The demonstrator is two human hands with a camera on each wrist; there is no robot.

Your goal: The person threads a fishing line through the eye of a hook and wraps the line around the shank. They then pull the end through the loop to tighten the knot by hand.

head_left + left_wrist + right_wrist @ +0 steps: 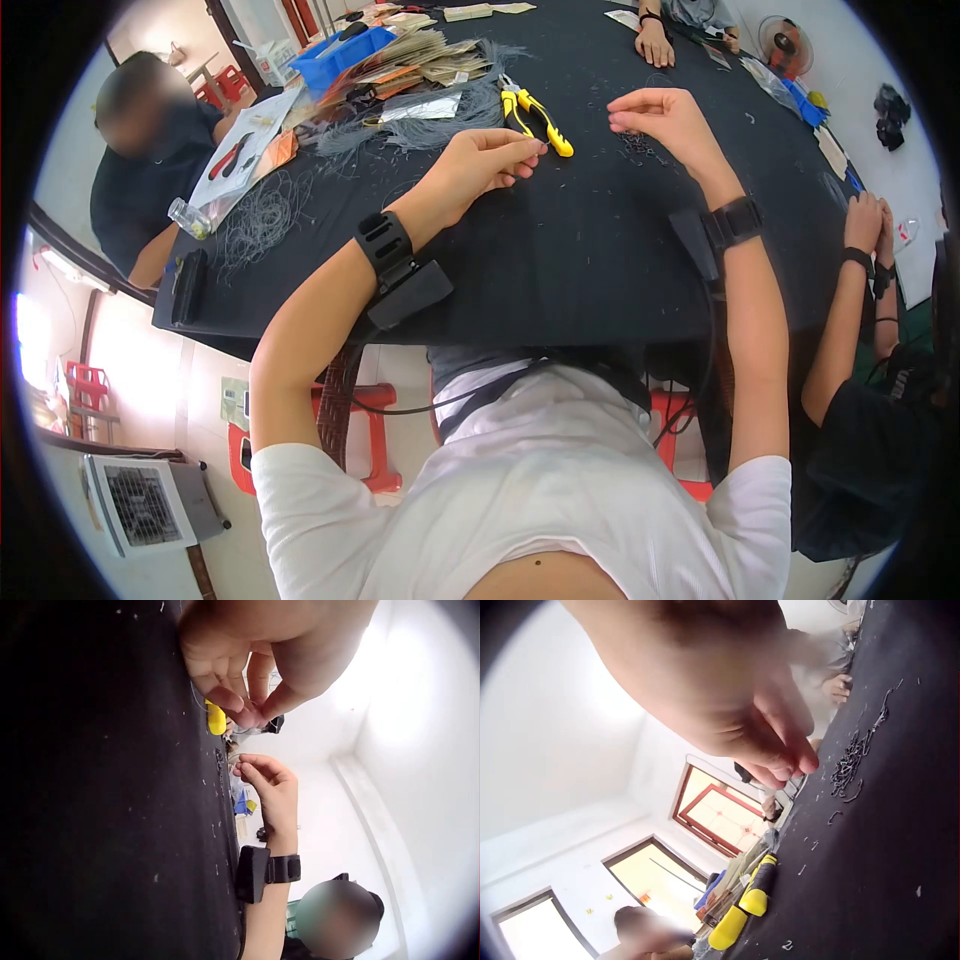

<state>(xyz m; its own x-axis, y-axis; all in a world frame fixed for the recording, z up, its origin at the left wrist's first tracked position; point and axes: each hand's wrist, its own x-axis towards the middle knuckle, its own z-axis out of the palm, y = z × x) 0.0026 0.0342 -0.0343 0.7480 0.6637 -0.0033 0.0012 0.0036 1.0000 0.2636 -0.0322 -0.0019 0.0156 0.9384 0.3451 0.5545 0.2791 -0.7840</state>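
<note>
My left hand [470, 170] is raised over the black table, thumb and fingertips pinching a thin clear line [198, 697] that curves away from them. To its right, my right hand [682, 128] hovers above a small pile of dark fish hooks [849, 766]. Its thumb and index finger pinch a thin, small piece that looks like one of these hooks, mostly hidden by the fingertips. Yellow-and-black pliers [546, 128] lie just beyond the left fingertips.
Tangled grey line [265, 215] spreads over the table's left side. Behind it are stacked brown cards [425, 55] and a blue bin [340, 60]. Red-handled pliers [230, 157] and a clear jar [190, 218] sit near a person at left. Other people's hands rest at the far and right edges.
</note>
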